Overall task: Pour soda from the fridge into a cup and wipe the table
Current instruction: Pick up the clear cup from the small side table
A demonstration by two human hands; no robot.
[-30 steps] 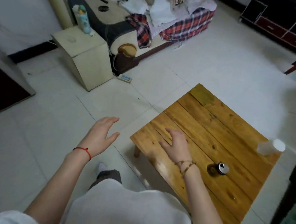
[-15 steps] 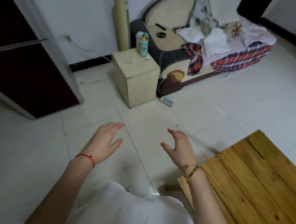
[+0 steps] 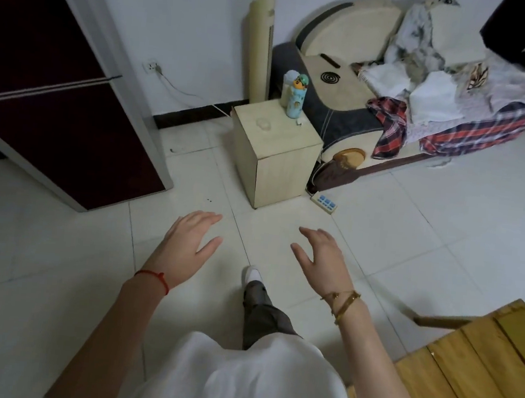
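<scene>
Head view: left hand (image 3: 187,246) and right hand (image 3: 322,262) hover open and empty above floor tiles, likely heading toward the dark fridge (image 3: 56,98) far left.

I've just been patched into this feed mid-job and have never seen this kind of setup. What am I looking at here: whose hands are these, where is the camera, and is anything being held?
There is no machine here. A person wears one wide-angle camera on the head, looking forward and down, so you see their own arms from above. The left hand, with a red string at the wrist, and the right hand, with gold bracelets, are both open and empty, hovering over the white tile floor. One foot is stepping forward between them. The dark fridge stands at upper left, doors closed. A corner of the wooden table shows at lower right; the part in view is bare. Ahead are a small cabinet carrying a cartoon bottle, and a sofa piled with cloths. No soda or cup is visible.
</scene>
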